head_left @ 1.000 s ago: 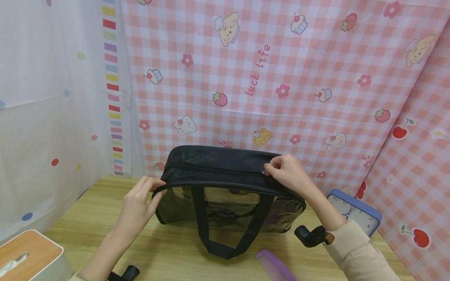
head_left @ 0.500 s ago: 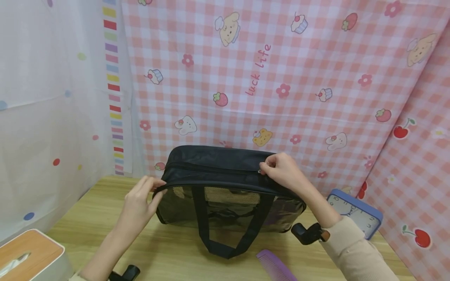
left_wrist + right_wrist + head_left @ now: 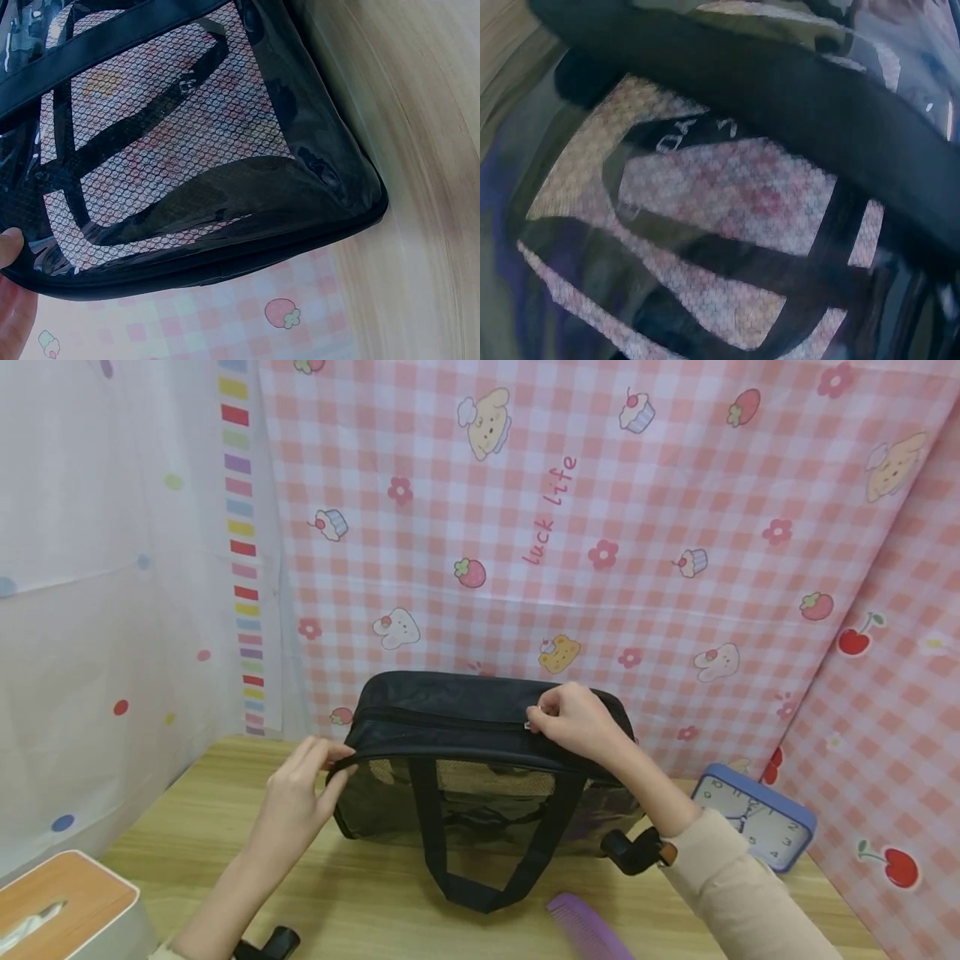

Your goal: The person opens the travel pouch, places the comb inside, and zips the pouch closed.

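A black bag (image 3: 495, 743) with a see-through front panel stands on the wooden table, its handle strap (image 3: 483, 893) hanging forward. Along its top runs a zipper (image 3: 442, 720). My right hand (image 3: 581, 722) pinches the small zipper pull (image 3: 529, 725) right of the middle. At the bag's top left corner, my left hand (image 3: 300, 781) pinches the edge between thumb and fingers. The left wrist view has the left thumb (image 3: 9, 247) against the dark rim of the bag (image 3: 337, 169). In the right wrist view the strap (image 3: 780, 90) crosses the clear panel; the right hand is out of sight.
A purple comb (image 3: 588, 927) lies in front of the bag. To the right, a blue-framed clock (image 3: 791, 814) leans back. A tissue box (image 3: 82, 893) with a wooden top stands at the left front. A pink checked cloth (image 3: 660, 493) hangs behind the bag.
My right hand has moved left along the bag's top, drawing the zipper pull with it. The left hand keeps its hold on the corner and stays in place.
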Available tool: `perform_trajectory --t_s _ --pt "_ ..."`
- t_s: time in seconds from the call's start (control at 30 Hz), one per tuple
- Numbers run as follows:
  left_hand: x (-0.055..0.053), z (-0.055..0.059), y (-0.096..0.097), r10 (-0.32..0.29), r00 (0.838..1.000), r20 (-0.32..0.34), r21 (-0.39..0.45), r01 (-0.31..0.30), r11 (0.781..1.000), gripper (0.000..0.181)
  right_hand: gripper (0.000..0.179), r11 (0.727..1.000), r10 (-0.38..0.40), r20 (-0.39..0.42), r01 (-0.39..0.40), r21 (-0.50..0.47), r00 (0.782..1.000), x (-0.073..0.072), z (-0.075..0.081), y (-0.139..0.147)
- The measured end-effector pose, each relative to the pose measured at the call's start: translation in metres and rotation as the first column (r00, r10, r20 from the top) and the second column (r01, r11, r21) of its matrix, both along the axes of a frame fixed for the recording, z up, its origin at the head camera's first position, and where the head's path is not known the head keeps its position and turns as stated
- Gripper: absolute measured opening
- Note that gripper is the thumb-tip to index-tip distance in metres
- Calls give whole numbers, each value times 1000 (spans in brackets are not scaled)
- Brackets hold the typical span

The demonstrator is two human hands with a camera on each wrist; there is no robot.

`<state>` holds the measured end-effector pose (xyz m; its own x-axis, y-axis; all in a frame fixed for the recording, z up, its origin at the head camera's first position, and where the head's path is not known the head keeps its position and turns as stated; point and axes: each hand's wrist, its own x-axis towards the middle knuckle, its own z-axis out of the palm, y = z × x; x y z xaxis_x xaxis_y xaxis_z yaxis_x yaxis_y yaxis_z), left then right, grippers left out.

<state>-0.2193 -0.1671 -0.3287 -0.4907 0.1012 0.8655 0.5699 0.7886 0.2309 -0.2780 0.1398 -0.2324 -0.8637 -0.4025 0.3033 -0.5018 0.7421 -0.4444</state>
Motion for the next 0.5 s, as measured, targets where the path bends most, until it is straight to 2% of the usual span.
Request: perform_trajectory --t_s 0.33,0.5 --pt "-3 -1 2 -9 1000 -16 15 10 1000 27 30 999 11 21 -11 -32 1000 1 1 -7" --pt "-3 -3 0 8 1000 -14 7 -8 1000 28 31 999 38 -10 -38 -26 999 1 2 -15"
